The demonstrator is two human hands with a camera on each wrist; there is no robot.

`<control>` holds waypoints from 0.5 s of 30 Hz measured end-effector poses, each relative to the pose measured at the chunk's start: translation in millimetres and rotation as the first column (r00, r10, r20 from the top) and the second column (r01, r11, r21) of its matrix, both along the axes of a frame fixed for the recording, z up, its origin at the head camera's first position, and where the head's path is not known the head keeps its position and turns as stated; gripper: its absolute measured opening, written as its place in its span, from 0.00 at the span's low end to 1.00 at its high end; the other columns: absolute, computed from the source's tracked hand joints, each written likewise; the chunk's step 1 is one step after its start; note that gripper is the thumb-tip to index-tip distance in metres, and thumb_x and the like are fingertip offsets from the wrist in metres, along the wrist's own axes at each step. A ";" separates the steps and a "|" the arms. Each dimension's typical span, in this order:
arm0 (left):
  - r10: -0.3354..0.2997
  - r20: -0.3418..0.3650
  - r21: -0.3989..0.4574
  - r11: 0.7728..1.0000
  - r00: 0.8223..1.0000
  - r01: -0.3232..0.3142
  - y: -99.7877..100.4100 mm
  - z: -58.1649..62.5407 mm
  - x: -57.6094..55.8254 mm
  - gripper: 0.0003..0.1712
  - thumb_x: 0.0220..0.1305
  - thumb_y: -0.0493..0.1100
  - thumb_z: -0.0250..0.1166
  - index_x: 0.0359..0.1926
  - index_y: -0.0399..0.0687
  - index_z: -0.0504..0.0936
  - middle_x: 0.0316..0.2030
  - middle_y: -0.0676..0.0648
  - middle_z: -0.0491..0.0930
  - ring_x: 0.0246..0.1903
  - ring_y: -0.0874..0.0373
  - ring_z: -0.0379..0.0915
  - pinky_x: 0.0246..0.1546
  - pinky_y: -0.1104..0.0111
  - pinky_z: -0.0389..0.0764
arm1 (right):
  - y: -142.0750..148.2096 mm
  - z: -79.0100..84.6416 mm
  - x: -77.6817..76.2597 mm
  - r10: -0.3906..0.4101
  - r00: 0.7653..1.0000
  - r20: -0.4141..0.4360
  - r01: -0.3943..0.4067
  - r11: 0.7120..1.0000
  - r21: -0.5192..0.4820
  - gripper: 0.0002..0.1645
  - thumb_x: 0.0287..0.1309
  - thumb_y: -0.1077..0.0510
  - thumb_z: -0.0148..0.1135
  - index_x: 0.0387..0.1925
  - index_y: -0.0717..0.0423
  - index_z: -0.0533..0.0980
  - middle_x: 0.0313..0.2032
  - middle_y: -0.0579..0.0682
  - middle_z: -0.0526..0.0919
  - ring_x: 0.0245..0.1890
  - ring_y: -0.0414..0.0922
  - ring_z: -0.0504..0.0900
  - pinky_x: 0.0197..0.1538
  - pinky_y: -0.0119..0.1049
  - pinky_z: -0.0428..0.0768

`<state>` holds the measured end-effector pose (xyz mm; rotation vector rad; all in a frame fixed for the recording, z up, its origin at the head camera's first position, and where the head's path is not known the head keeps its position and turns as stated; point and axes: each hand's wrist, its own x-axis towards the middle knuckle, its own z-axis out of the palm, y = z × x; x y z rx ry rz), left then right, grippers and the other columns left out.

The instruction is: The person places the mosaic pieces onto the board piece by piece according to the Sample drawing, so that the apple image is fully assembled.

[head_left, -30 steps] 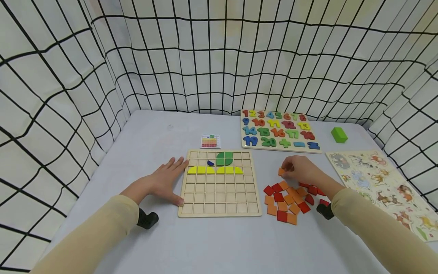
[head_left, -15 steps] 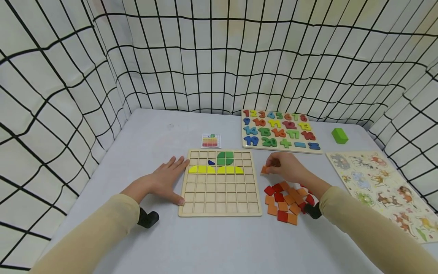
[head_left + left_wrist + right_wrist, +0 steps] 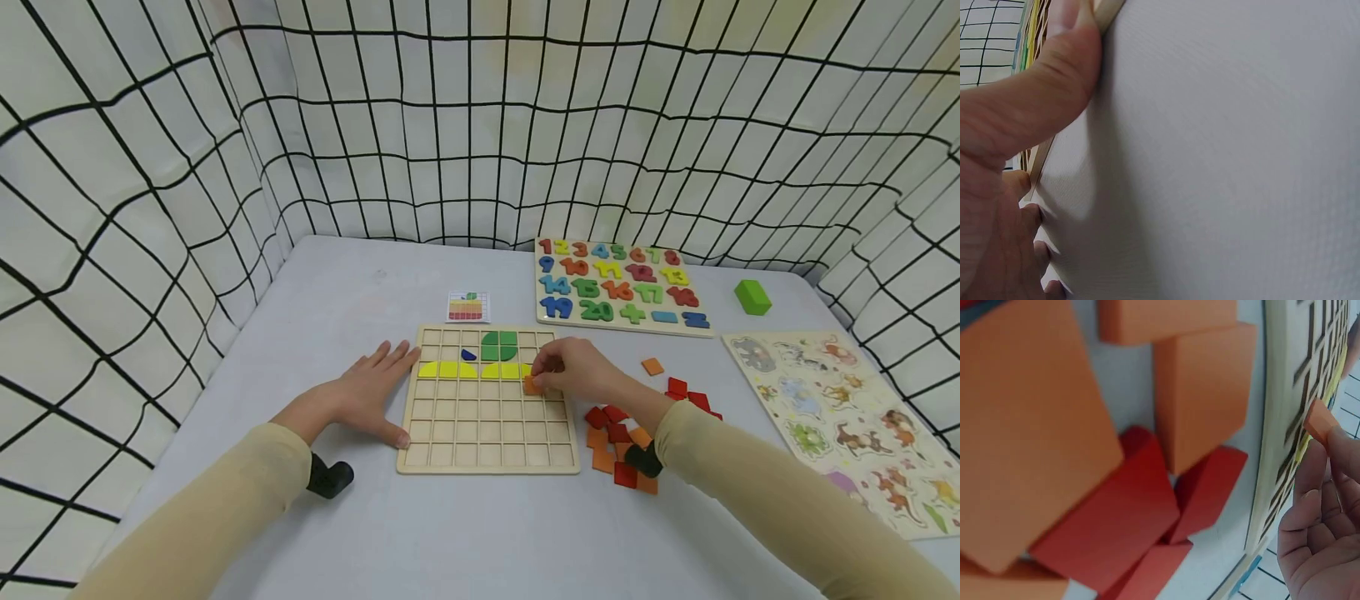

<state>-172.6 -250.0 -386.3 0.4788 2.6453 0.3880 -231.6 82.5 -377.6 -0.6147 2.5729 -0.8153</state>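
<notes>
A wooden grid board lies in the middle of the table in the head view. Yellow pieces fill most of its second row, with green pieces and a small dark blue piece above them. My right hand pinches an orange square tile between thumb and fingertips, over the board's right side just below the yellow row. My left hand lies spread at the board's left edge, thumb against the frame, fingers straight.
Loose red and orange tiles lie right of the board, partly under the right wrist. A lone orange tile sits apart. Behind are a small pattern card, a number puzzle board and a green block. An animal puzzle board lies far right.
My right hand has carried the orange tile left from above the loose pile to over the grid board. My left hand stays at the board's edge.
</notes>
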 end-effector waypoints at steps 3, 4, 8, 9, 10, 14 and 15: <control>-0.002 -0.001 -0.005 1.000 1.000 0.002 0.4 0.5 -0.7 0.78 0.46 0.68 0.79 0.82 0.39 0.42 0.82 0.33 0.38 0.80 0.29 0.29 0.76 0.33 0.43 | -2.3 -0.1 2.2 -0.001 1.000 -0.014 0.002 1.000 0.027 0.04 0.65 0.57 0.69 0.37 0.53 0.84 0.33 0.47 0.84 0.34 0.43 0.77 0.39 0.31 0.78; -0.003 -0.001 -0.002 1.000 1.000 0.003 0.5 1.3 -0.5 0.78 0.46 0.68 0.79 0.82 0.39 0.42 0.82 0.33 0.38 0.80 0.29 0.29 0.76 0.32 0.43 | -2.8 0.3 3.0 0.001 1.000 -0.022 0.000 0.999 0.037 0.04 0.65 0.57 0.69 0.37 0.53 0.84 0.33 0.47 0.85 0.33 0.43 0.77 0.38 0.31 0.78; -0.005 0.000 0.003 1.000 1.000 0.005 0.4 2.6 -0.1 0.78 0.46 0.68 0.79 0.82 0.39 0.41 0.82 0.33 0.38 0.80 0.29 0.29 0.76 0.32 0.43 | -5.5 -1.5 4.9 0.006 0.999 -0.040 -0.003 0.997 0.072 0.03 0.64 0.57 0.70 0.37 0.52 0.85 0.33 0.46 0.86 0.33 0.42 0.77 0.39 0.31 0.80; -0.007 0.000 0.004 1.000 1.000 0.007 0.5 3.1 0.2 0.78 0.46 0.68 0.79 0.82 0.39 0.41 0.82 0.33 0.38 0.80 0.29 0.29 0.76 0.32 0.43 | -6.0 -2.2 5.2 0.009 0.999 -0.043 -0.005 0.997 0.074 0.03 0.64 0.57 0.70 0.37 0.52 0.85 0.33 0.46 0.86 0.33 0.42 0.77 0.39 0.31 0.80; -0.007 0.001 0.005 1.000 1.000 0.007 0.7 3.5 0.5 0.78 0.46 0.68 0.79 0.82 0.39 0.41 0.82 0.33 0.38 0.80 0.29 0.29 0.76 0.32 0.43 | -6.8 -2.8 5.6 0.010 0.999 -0.046 -0.006 0.997 0.078 0.03 0.64 0.57 0.70 0.37 0.52 0.86 0.33 0.46 0.86 0.33 0.42 0.77 0.39 0.31 0.80; -0.006 0.004 0.003 1.000 1.000 0.006 1.2 4.5 1.5 0.78 0.46 0.68 0.79 0.81 0.38 0.42 0.81 0.33 0.38 0.80 0.29 0.29 0.76 0.32 0.43 | -9.3 -4.1 7.5 0.012 0.998 -0.056 -0.007 0.997 0.081 0.03 0.63 0.57 0.71 0.36 0.53 0.86 0.33 0.45 0.87 0.33 0.41 0.77 0.40 0.32 0.81; -0.007 0.004 0.005 1.000 1.000 0.007 1.5 4.8 1.8 0.78 0.46 0.68 0.79 0.81 0.38 0.42 0.81 0.32 0.38 0.79 0.28 0.29 0.75 0.32 0.43 | -9.4 -4.3 8.0 0.009 0.998 -0.057 -0.005 0.997 0.078 0.03 0.63 0.57 0.71 0.36 0.53 0.86 0.33 0.45 0.87 0.33 0.41 0.78 0.41 0.32 0.81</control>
